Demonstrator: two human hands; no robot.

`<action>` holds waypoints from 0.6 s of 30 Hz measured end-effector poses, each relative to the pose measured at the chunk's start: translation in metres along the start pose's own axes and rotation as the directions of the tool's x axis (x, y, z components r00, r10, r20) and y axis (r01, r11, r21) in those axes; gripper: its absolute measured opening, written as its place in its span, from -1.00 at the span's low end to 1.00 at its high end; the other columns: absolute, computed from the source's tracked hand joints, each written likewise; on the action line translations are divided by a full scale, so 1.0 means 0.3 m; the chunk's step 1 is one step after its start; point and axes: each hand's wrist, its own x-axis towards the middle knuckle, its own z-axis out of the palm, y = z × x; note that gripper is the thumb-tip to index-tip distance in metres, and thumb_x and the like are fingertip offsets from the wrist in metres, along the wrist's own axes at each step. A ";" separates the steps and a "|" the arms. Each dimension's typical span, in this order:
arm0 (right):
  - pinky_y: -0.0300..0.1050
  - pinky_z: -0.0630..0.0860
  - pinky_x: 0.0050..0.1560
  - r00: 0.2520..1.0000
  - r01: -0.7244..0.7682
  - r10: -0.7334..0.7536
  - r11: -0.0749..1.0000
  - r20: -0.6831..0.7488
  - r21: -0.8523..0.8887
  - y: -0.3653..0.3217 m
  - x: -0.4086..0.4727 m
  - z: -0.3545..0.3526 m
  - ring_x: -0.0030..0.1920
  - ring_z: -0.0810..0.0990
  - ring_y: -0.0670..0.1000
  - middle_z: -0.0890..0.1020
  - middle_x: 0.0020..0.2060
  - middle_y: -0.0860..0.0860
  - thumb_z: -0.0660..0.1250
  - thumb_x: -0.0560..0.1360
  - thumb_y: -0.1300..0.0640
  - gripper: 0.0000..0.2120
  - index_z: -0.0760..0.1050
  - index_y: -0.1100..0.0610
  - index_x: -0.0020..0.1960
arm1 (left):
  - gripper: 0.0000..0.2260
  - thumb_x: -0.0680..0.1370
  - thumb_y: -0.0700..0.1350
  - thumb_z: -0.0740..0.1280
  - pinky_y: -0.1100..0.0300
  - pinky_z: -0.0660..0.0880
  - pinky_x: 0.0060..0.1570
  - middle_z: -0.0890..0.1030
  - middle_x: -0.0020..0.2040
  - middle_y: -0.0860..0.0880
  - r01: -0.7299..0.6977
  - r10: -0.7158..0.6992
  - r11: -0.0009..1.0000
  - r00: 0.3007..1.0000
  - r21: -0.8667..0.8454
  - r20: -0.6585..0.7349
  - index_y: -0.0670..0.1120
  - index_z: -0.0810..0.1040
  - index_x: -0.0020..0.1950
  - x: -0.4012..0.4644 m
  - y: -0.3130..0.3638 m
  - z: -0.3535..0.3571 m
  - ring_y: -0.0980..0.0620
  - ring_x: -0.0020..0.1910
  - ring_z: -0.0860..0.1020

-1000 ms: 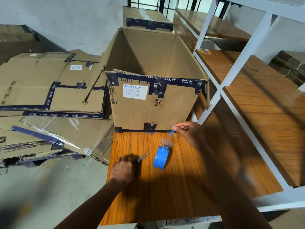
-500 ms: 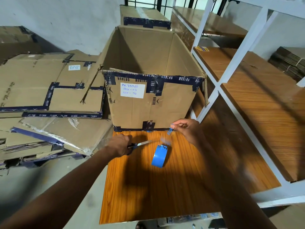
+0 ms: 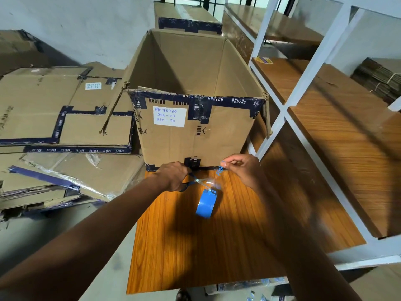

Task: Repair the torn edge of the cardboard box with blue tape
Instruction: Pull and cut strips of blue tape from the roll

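Observation:
An open cardboard box point(image 3: 195, 140) with dark printed tape and a white label stands on the orange wooden table point(image 3: 195, 246). A blue tape roll point(image 3: 206, 203) stands on edge on the table just in front of it. My right hand point(image 3: 243, 170) pinches the pulled-out tape end at the box's bottom front edge. My left hand point(image 3: 173, 175) grips scissors point(image 3: 196, 180), whose blades reach the stretched tape strip between the roll and my right fingers.
Flattened cardboard boxes point(image 3: 65, 127) are stacked to the left of the table. A white metal rack with wooden shelves point(image 3: 336, 137) stands on the right. Another taped box point(image 3: 186, 18) sits behind the open one.
My left hand lifted the scissors off the table and carried them right and forward to the tape strip. My right hand kept hold of the tape end at the box's bottom edge.

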 end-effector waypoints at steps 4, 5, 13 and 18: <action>-0.29 0.62 -0.08 1.000 0.011 -0.011 1.000 -0.003 0.019 0.008 0.008 0.003 -0.08 0.72 -0.16 0.76 -0.16 -0.18 0.56 0.52 0.13 -0.91 0.76 0.05 0.03 | -0.46 0.56 0.11 0.50 0.03 0.55 0.09 0.59 0.26 -0.06 -0.022 0.022 0.998 1.000 0.058 0.001 0.03 0.49 0.50 0.020 0.016 0.005 -0.10 0.21 0.56; -0.29 0.62 -0.08 1.000 0.019 -0.019 1.000 -0.004 0.017 0.007 0.008 0.004 -0.08 0.72 -0.16 0.76 -0.15 -0.17 0.56 0.52 0.14 -0.90 0.76 0.07 0.03 | -0.47 0.56 0.11 0.49 0.03 0.55 0.09 0.59 0.25 -0.06 -0.023 0.023 0.997 1.000 0.071 0.004 0.03 0.49 0.49 0.022 0.017 0.006 -0.10 0.20 0.56; -0.12 0.69 -0.02 1.000 0.013 -0.014 0.999 0.007 0.040 0.001 0.010 0.005 -0.06 0.73 -0.09 0.76 -0.12 -0.10 0.54 0.53 0.13 -0.89 0.75 0.08 0.05 | -0.67 0.60 0.10 0.46 0.11 0.44 -0.03 0.58 0.12 -0.04 -0.029 0.029 0.993 1.000 0.112 0.000 0.00 0.56 0.30 0.014 0.009 -0.002 -0.02 0.04 0.51; -0.20 0.66 -0.04 0.998 -0.021 0.029 0.990 -0.058 0.141 -0.021 0.016 -0.021 -0.09 0.73 -0.10 0.76 -0.17 -0.13 0.52 0.55 0.16 -0.92 0.74 0.09 0.05 | -0.69 0.55 0.13 0.53 0.15 0.50 -0.18 0.65 0.01 -0.03 0.109 -0.107 0.993 0.993 -0.043 0.055 -0.02 0.71 0.19 -0.003 -0.084 0.028 0.00 -0.03 0.62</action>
